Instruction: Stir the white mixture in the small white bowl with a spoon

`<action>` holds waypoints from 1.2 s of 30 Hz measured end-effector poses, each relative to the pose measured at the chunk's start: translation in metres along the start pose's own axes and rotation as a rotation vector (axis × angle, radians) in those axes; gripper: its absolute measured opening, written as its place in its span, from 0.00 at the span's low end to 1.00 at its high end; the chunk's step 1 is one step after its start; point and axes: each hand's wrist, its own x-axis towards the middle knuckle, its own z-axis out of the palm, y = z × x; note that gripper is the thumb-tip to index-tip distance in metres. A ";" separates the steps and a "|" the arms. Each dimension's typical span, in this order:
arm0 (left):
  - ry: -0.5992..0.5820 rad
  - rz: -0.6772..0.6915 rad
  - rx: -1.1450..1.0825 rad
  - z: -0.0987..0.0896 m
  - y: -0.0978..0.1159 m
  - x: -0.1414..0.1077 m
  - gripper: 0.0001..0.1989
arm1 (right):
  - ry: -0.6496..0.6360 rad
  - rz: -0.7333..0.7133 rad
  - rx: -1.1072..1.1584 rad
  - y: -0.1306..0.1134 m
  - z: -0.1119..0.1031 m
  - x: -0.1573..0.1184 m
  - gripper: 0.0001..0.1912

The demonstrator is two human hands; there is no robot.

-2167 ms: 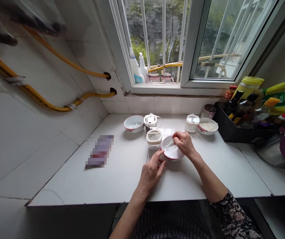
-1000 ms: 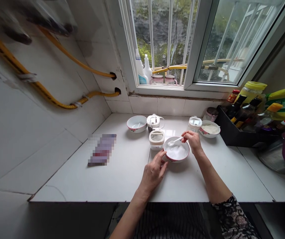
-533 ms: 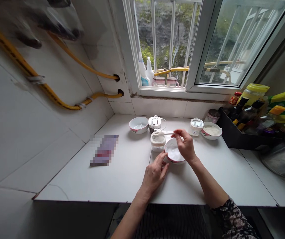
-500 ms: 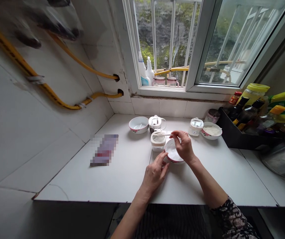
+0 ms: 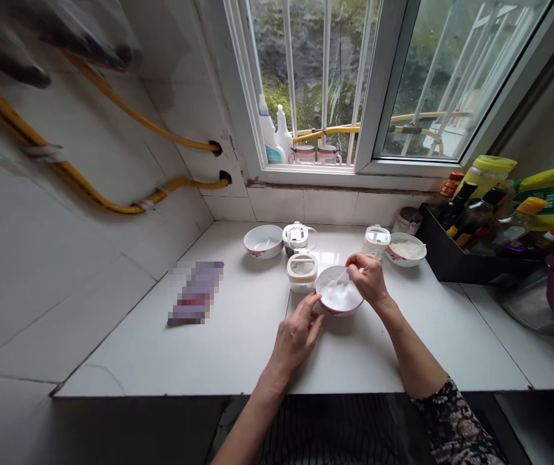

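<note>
My left hand (image 5: 295, 336) grips the near left rim of a small white bowl (image 5: 339, 312) with a red floral pattern, thumb and fingers at its edge. White powder or a similar white content lies in that bowl. Between the pinched fingers of my right hand (image 5: 369, 281) is a slim white spoon (image 5: 341, 276), its lower end dipping into the bowl. Just left of the bowl stands a seasoning jar (image 5: 302, 278) with a pale lid, and behind it a second jar (image 5: 296, 239) holds something dark.
Another bowl (image 5: 263, 250) with a spoon stands at the back left. Behind my right hand are a jar (image 5: 376, 243) and a bowl of white content (image 5: 405, 259). A black box of bottles (image 5: 471, 261) and a pot (image 5: 523, 303) stand right; a blurred packet (image 5: 195, 294) lies left.
My right hand has moved from above the pale-lidded jar to the bowl's right side, bringing the spoon down into the bowl. My left hand stays at the rim. The view has shifted slightly.
</note>
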 end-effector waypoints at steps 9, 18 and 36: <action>-0.007 -0.021 -0.035 0.001 -0.001 -0.001 0.20 | -0.116 0.024 0.034 -0.003 0.015 -0.005 0.08; -0.012 -0.018 -0.025 -0.001 0.000 -0.001 0.20 | -0.128 0.362 0.356 0.001 0.005 0.002 0.07; -0.011 -0.019 -0.016 0.002 -0.002 -0.001 0.20 | -0.064 0.523 0.569 0.008 0.002 0.008 0.07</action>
